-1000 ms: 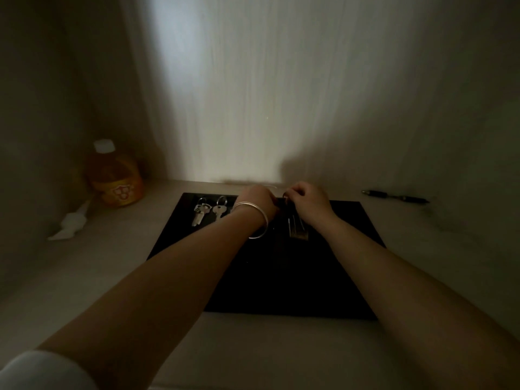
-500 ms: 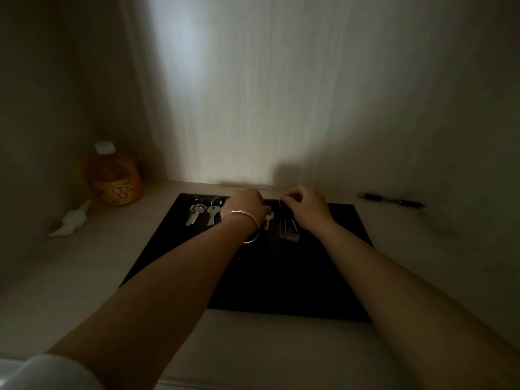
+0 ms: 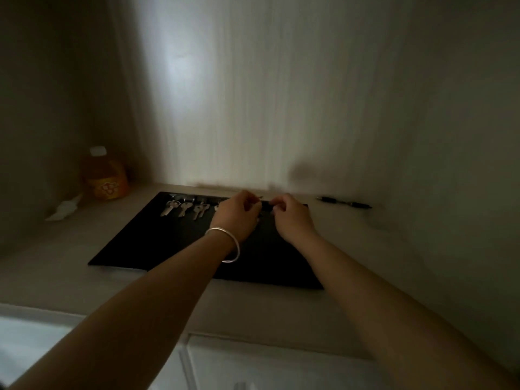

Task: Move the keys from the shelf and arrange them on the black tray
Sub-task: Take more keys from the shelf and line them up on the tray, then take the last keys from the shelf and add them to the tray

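Head view: three keys (image 3: 184, 208) are laid in a row at the black tray's (image 3: 157, 243) eleven o'clock; a dark key (image 3: 266, 204) is pinched between left hand (image 3: 235, 218) and right hand (image 3: 292, 220), placement unfinished.

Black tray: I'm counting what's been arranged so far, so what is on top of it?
On the black tray, silver keys lie in a row along its far edge. The left hand and right hand cover whatever lies beneath them.
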